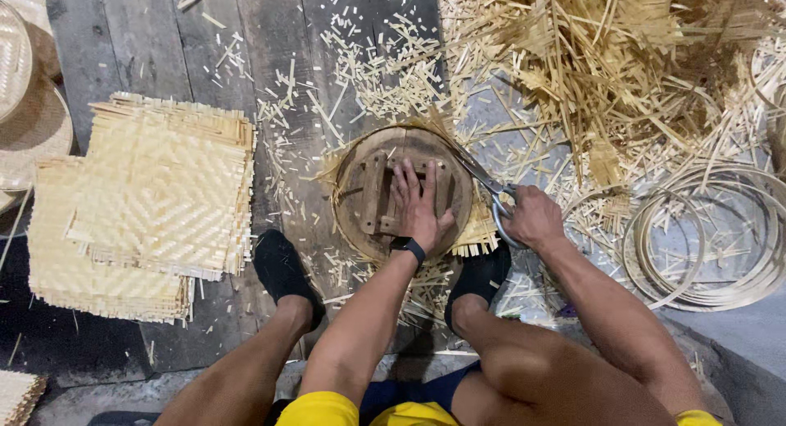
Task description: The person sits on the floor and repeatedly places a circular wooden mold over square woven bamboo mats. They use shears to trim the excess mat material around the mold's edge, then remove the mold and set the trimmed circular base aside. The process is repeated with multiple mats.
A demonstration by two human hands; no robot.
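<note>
Knees and black-socked feet [282, 270] frame the bottom of the view. Just beyond them the left hand [419, 205], a dark band at its wrist, lies flat on a round wooden disc [364, 193], fingers spread a little and pressing down. A woven mat edge [475, 234] pokes out from under the disc. Beside it the right hand [532, 217] grips scissors [485, 184], fingers curled through the handles, blades at the disc's rim. To the left sits a stack of woven mats [147, 205]; to the right, coiled hoops [712, 238]. Farther off lies a heap of cut strips [606, 58].
</note>
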